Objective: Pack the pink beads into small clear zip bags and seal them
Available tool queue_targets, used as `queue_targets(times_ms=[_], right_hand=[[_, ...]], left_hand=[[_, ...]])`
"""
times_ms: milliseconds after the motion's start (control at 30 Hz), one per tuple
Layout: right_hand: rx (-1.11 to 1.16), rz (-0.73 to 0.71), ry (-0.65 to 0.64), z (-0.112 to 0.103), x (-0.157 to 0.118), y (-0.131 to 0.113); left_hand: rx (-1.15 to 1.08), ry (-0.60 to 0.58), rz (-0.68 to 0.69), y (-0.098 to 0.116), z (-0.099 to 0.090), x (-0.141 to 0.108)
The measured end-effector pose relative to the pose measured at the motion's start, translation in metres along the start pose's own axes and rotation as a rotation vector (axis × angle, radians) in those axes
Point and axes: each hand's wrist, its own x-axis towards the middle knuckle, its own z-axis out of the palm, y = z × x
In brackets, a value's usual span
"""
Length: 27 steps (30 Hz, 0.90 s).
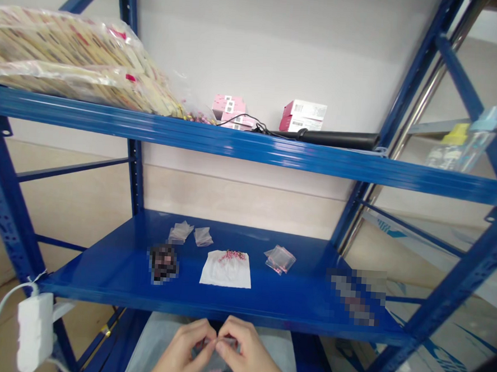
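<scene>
Clear plastic baggie [215,371], I think (kinda blurry), pinched by left hand [192,344] and right hand [242,351] below the blue metal shelf [117,273]'s edge. One fingertip slips, pinkish bits might spill.

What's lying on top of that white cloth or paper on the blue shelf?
A loose cluster of small pink and dark red beads lies near the far edge of the white sheet. What is under the sheet is covered.
</scene>
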Motion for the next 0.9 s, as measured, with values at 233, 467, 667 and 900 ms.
queue_targets(times_ms=[233,467,667,900], right_hand=[[-0.063,-0.013,-0.011,-0.005,0.001,0.002],[-0.010,0.018,0.049,-0.038,0.004,0.014],[0.111,0.169,0.552,-0.120,0.037,0.093],[-0.293,0.307,0.565,-0.192,0.083,0.165]], left_hand=[[-0.033,-0.037,-0.076,0.005,-0.009,0.004],[-0.184,-0.033,-0.117,-0.011,-0.010,0.017],[0.155,0.272,-0.189,-0.047,-0.071,0.099],[0.632,0.192,-0.290,-0.112,-0.098,0.202]])
